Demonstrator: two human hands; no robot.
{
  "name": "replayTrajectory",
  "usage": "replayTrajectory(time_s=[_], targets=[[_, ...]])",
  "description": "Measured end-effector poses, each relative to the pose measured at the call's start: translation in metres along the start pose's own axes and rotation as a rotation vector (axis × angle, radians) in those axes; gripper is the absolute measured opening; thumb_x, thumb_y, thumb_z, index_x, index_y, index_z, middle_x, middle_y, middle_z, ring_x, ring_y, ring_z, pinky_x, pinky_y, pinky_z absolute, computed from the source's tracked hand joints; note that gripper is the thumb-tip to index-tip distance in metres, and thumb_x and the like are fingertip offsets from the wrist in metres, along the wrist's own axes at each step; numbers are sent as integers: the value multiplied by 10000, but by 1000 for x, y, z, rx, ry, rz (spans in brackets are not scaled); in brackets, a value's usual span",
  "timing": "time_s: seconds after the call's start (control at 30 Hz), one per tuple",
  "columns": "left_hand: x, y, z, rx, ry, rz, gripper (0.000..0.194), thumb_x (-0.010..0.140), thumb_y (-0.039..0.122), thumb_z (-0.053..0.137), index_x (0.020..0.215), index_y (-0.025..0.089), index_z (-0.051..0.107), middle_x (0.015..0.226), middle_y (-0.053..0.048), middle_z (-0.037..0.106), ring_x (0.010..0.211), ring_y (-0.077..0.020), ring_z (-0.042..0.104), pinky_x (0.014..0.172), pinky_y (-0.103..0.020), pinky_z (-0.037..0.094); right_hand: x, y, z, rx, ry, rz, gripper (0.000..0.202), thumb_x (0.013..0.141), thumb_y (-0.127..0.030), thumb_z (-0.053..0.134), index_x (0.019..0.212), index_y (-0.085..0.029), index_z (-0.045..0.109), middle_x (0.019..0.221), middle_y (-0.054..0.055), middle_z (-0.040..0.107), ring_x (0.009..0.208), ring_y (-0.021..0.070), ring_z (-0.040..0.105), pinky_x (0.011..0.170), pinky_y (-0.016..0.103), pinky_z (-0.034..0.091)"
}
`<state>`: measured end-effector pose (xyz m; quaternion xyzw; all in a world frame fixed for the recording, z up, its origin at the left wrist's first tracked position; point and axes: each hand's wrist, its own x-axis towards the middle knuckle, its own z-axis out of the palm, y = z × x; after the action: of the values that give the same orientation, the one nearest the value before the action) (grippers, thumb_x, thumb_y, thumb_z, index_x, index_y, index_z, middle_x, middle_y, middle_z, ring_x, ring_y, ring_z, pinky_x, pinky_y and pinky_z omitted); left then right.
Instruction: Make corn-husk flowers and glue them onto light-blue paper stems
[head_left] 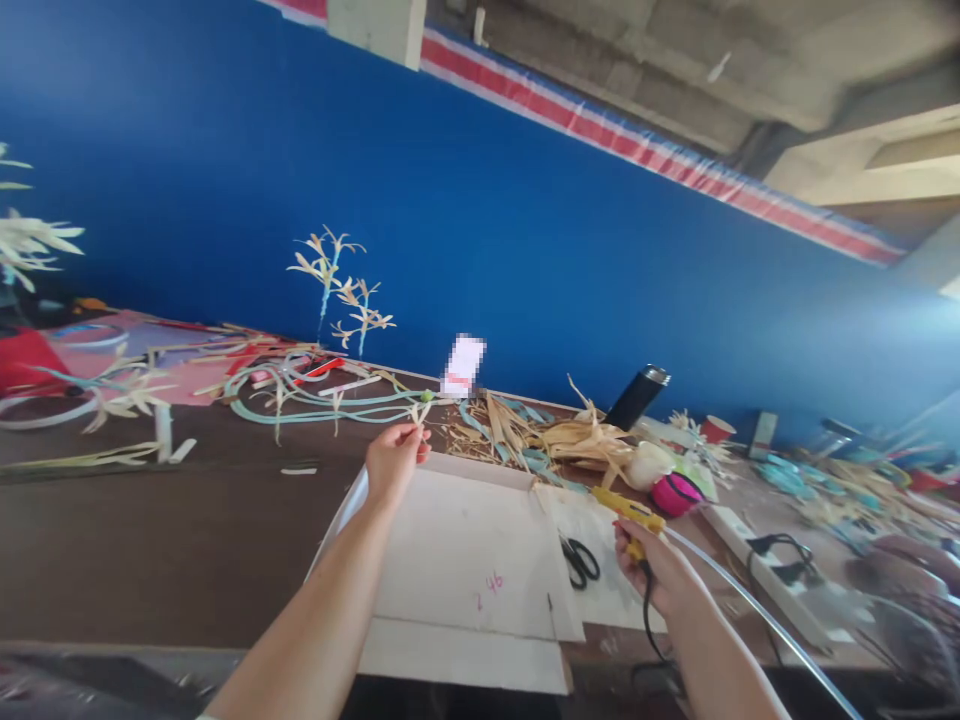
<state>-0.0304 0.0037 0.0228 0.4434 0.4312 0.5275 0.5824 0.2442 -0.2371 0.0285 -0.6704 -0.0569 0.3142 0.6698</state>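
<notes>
My left hand point(396, 462) pinches a small pale husk flower point(420, 413) above the far left corner of a white board point(457, 540). My right hand point(651, 560) is wrapped round a yellow glue gun point(626, 508), whose nozzle points to the left; a long clear glue stick point(757, 603) runs out of its back. Black-handled scissors point(581, 563) lie on the board's right side, between my hands. Dry husk strips point(585, 440) are heaped behind the board.
A lit phone point(463, 367) and a black bottle point(637, 398) stand behind. Pale green tubing point(262, 405) lies left, a pink round item point(676, 493) and power strip point(772, 575) right. Husk flower stems point(326, 280) rise by the blue wall point(487, 220).
</notes>
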Motion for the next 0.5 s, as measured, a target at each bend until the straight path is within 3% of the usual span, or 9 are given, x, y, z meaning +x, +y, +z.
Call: replayTrajectory(time_s=[0.1,0.33,0.5], targets=[[2,-4,-1,24,-10,6,284,700,320,626,891,111,652,847,-92,710,580,-108,628,528,-221,528,10,-3,0,-14,-24,66,110,699,-146,669,716,-114,565,572,-20,511,412,49,488,382,135,420],[3,-5,-1,23,-6,11,265,693,307,630,873,114,651,841,-88,711,578,-108,626,524,-218,528,18,0,5,-110,-1,12,128,687,-189,682,684,-134,567,572,-20,533,448,66,504,479,176,474],[1,-2,0,27,-8,1,267,696,309,631,873,110,656,836,-98,712,567,-106,621,511,-208,521,17,-11,-15,-349,62,-73,203,599,-248,733,536,-167,558,452,-29,496,449,138,515,468,256,439]])
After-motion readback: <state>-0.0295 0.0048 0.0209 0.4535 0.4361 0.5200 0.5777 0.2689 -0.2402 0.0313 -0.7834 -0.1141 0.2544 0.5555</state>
